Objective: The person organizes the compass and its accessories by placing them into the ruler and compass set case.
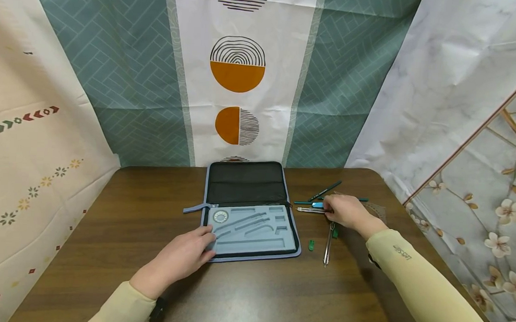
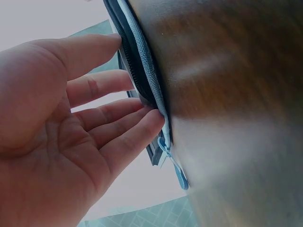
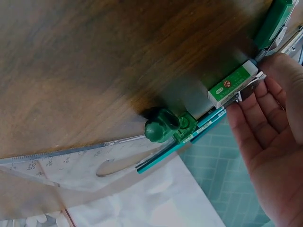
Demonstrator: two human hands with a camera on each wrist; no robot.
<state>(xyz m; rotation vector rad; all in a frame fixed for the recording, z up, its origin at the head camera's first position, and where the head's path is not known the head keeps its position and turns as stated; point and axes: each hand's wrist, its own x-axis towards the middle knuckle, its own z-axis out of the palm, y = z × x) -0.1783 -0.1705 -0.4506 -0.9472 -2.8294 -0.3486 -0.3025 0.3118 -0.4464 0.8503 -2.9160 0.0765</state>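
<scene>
Pale yellow sleeves [image 1: 425,283] closest, reaching in from the bottom edge in head view. Left hand [image 1: 182,258] at the near left corner of an open zip case [image 1: 296,246], fingers loosely extended, a bit apart, fingertips touching the zipped rim, thumb set off from them. Case lies open mid-table, black lid [image 1: 244,182] folded back, blue-grey insert [image 1: 250,230] facing up with moulded slots and a round ringed spot [image 1: 220,216] at upper left. Strap [image 1: 194,208] sticks out past the left side. Right hand [image 1: 346,211] down among the tools right of the case, thumb and fingers drawn in narrow by a metal piece; cannot tell if they pinch it. Just beside those fingertips, white eraser in green wrap [image 3: 232,84]; green sharpener [image 3: 187,125] and teal pencils [image 3: 161,158] near, then a clear ruler piece [image 3: 85,165]. Silver compass [image 1: 311,210] between case and right hand, second metal tool [image 1: 327,248] pointing toward the person, small green piece [image 1: 311,245] near it, dark pencil [image 1: 325,191] slanting behind. Wooden table [image 1: 247,300], patterned cloth [image 1: 236,97] hanging behind
</scene>
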